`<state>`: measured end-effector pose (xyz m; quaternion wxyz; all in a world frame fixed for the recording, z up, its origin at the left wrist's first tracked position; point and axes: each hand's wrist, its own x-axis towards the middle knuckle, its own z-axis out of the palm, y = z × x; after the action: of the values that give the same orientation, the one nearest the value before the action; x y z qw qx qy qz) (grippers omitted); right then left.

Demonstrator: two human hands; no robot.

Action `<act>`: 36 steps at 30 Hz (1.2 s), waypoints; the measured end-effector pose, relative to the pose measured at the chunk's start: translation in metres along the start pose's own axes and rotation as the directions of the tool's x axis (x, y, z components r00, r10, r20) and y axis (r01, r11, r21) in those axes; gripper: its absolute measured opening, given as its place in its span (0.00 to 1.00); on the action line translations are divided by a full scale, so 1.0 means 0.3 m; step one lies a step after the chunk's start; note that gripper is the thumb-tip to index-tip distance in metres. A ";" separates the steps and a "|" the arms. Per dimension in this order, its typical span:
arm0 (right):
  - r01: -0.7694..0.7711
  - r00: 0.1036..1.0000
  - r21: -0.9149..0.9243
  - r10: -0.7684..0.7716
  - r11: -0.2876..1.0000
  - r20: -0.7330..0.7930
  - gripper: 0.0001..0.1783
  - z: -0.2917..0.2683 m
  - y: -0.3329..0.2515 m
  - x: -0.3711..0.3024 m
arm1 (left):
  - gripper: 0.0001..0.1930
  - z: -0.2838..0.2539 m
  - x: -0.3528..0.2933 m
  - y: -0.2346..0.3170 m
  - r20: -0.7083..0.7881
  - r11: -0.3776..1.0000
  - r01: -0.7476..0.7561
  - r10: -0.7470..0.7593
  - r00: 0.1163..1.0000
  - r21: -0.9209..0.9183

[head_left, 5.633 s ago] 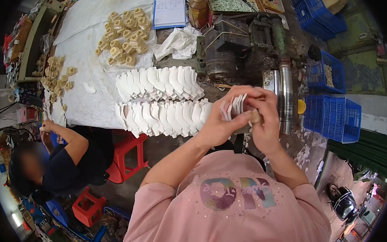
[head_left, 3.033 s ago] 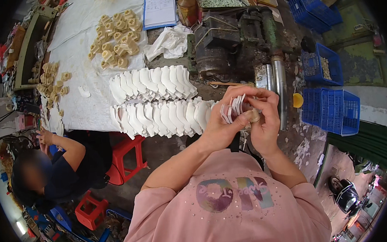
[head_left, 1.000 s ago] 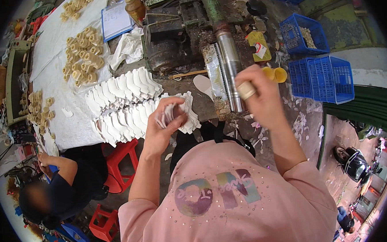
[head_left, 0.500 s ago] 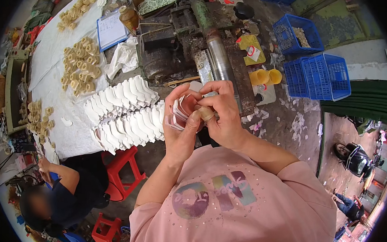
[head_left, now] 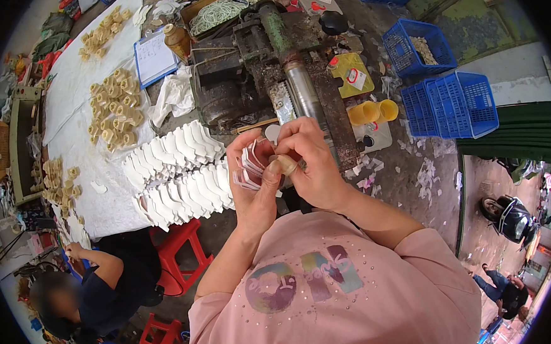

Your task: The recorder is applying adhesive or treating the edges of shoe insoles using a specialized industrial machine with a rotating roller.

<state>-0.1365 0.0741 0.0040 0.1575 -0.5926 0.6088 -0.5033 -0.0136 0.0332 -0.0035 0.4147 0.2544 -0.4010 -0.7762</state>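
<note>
My left hand (head_left: 252, 197) is closed around several curved white pieces (head_left: 251, 165) with pinkish inner faces. Against their right side, my right hand (head_left: 317, 169) has its fingers bent in a pinch, meeting the left thumb. A tan band like a finger cot (head_left: 286, 165) sits at the right thumb's tip. Whatever lies between the right fingertips is hidden. To the left of my hands, two rows of similar white curved pieces (head_left: 176, 154) stand on edge at the corner of the covered table (head_left: 117, 210).
Piles of tan moulded parts (head_left: 115, 109) lie on the table. Beyond my hands stands a greasy machine with a metal cylinder (head_left: 302, 85). Yellow cups (head_left: 363, 113) and blue crates (head_left: 467, 105) are to the right. A co-worker (head_left: 106, 289) sits at left near a red stool (head_left: 183, 256).
The view has shifted slightly. My hands stay together around the white pieces, with small shifts of the right fingers. The co-worker's arm has moved a little.
</note>
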 end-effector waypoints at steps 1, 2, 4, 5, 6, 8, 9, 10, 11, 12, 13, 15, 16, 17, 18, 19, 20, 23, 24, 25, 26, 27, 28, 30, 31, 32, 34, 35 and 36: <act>-0.098 0.993 0.092 0.091 0.991 0.068 0.05 -0.011 0.001 0.005 | 0.27 0.007 0.004 0.006 0.003 1.000 0.000 0.000 1.000 -0.001; -0.097 0.994 0.090 0.092 0.991 0.066 0.05 -0.023 0.002 0.008 | 0.26 0.019 0.011 0.019 -0.017 1.000 0.021 -0.021 1.000 -0.018; -0.072 0.995 0.195 0.057 0.978 0.084 0.05 -0.060 0.000 0.018 | 0.25 0.023 0.036 0.025 -0.032 0.998 0.042 -0.043 0.999 -0.037; -0.193 0.981 0.434 0.186 0.880 0.059 0.05 -0.093 -0.004 0.027 | 0.24 0.009 0.061 0.026 -0.129 0.999 0.049 -0.047 0.991 0.012; -0.282 0.947 0.649 0.311 0.706 0.073 0.04 -0.132 -0.005 0.035 | 0.23 -0.014 0.077 0.029 -0.232 0.996 0.058 -0.042 0.972 0.064; -0.332 0.926 0.328 0.372 0.884 -0.066 0.04 -0.239 0.043 0.073 | 0.19 -0.084 0.087 0.042 -0.255 0.981 0.082 -0.035 0.966 0.174; -0.306 0.952 -0.073 0.307 0.949 -0.011 0.04 -0.297 0.094 0.091 | 0.19 -0.108 0.086 0.049 -0.198 0.956 0.140 -0.090 0.976 0.259; -0.208 0.962 -0.461 0.267 0.862 0.065 0.04 -0.347 0.131 0.106 | 0.19 -0.115 0.086 0.049 -0.140 0.919 0.192 -0.152 0.978 0.343; -0.208 0.961 -0.464 0.267 0.861 0.066 0.04 -0.366 0.156 0.108 | 0.20 -0.121 0.084 0.024 -0.050 0.838 0.133 -0.126 0.991 0.529; -0.225 0.907 -0.524 0.373 0.821 0.195 0.05 -0.369 0.187 0.104 | 0.21 -0.111 0.090 0.004 0.045 0.723 0.054 -0.117 0.992 0.689; -0.228 0.824 -0.583 0.474 0.779 0.311 0.07 -0.365 0.206 0.101 | 0.23 -0.085 0.093 -0.014 0.095 0.674 0.017 -0.129 0.987 0.738; -0.216 0.839 -0.527 0.432 0.822 0.330 0.08 -0.320 0.215 0.090 | 0.28 -0.022 0.092 -0.035 0.290 0.488 -0.223 -0.065 0.955 0.844; -0.199 0.856 -0.468 0.385 0.861 0.346 0.08 -0.293 0.206 0.087 | 0.28 -0.006 0.090 -0.051 0.319 0.460 -0.265 -0.043 0.947 0.847; -0.159 0.877 -0.486 0.349 0.859 0.330 0.09 -0.275 0.195 0.086 | 0.28 0.005 0.088 -0.069 0.297 0.461 -0.239 -0.057 0.953 0.855; -0.153 0.876 -0.478 0.343 0.865 0.339 0.09 -0.265 0.200 0.085 | 0.27 0.007 0.092 -0.079 0.278 0.461 -0.215 -0.072 0.958 0.861; -0.133 0.938 -0.488 0.269 0.862 0.219 0.09 -0.260 0.211 0.079 | 0.27 0.004 0.095 -0.073 0.265 0.454 -0.206 -0.070 0.962 0.867; -0.116 0.978 -0.498 0.187 0.859 0.095 0.10 -0.260 0.223 0.075 | 0.26 0.000 0.096 -0.060 0.248 0.488 -0.175 -0.089 0.965 0.855; -0.330 0.930 -0.305 0.362 0.893 0.055 0.08 -0.283 0.223 0.077 | 0.24 -0.070 0.085 -0.023 0.200 0.532 -0.149 -0.040 0.979 0.834; -0.400 0.905 -0.248 0.424 0.882 0.048 0.09 -0.281 0.218 0.067 | 0.22 -0.113 0.082 -0.011 0.191 0.546 -0.175 0.028 0.981 0.819; -0.402 0.903 -0.243 0.426 0.883 0.054 0.09 -0.280 0.220 0.059 | 0.22 -0.165 0.081 0.003 0.187 0.527 -0.206 0.090 0.978 0.825; -0.419 0.896 -0.234 0.441 0.878 0.051 0.09 -0.278 0.226 0.049 | 0.22 -0.226 0.070 0.007 0.115 0.529 -0.172 0.139 0.984 0.831; -0.436 0.888 -0.226 0.457 0.871 0.048 0.09 -0.273 0.236 0.037 | 0.23 -0.292 0.055 0.013 0.055 0.447 -0.124 0.164 0.985 0.886; -0.441 0.886 -0.226 0.462 0.869 0.048 0.09 -0.269 0.248 0.027 | 0.23 -0.330 0.037 0.031 -0.007 0.347 -0.055 0.175 0.985 0.936; -0.389 0.917 -0.167 0.397 0.906 0.019 0.09 -0.260 0.261 0.016 | 0.23 -0.426 -0.013 0.016 0.094 -0.037 -0.088 0.225 0.970 0.995; -0.389 0.917 -0.166 0.398 0.906 0.023 0.09 -0.257 0.262 0.017 | 0.23 -0.457 -0.041 -0.002 0.090 -0.037 -0.084 0.225 0.970 0.996; -0.409 0.909 -0.154 0.416 0.900 0.018 0.09 -0.255 0.260 0.020 | 0.24 -0.484 -0.073 -0.021 0.115 -0.182 -0.118 -0.026 0.993 0.976; -0.426 0.901 -0.139 0.433 0.894 0.021 0.09 -0.250 0.246 0.032 | 0.24 -0.514 -0.143 -0.062 0.131 -0.308 -0.250 -0.359 0.924 0.918; -0.451 0.890 -0.124 0.455 0.884 0.002 0.09 -0.249 0.234 0.042 | 0.23 -0.523 -0.171 -0.077 0.120 -0.287 -0.254 -0.413 0.903 0.923; -0.479 0.877 -0.114 0.480 0.870 -0.025 0.10 -0.247 0.225 0.045 | 0.23 -0.511 -0.172 -0.076 0.118 -0.261 -0.265 -0.470 0.875 0.928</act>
<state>-0.2363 0.0798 -0.0117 0.2438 -0.4324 0.7648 -0.4108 0.1151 0.0214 -0.1034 -0.1317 0.3256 -0.9109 -0.2167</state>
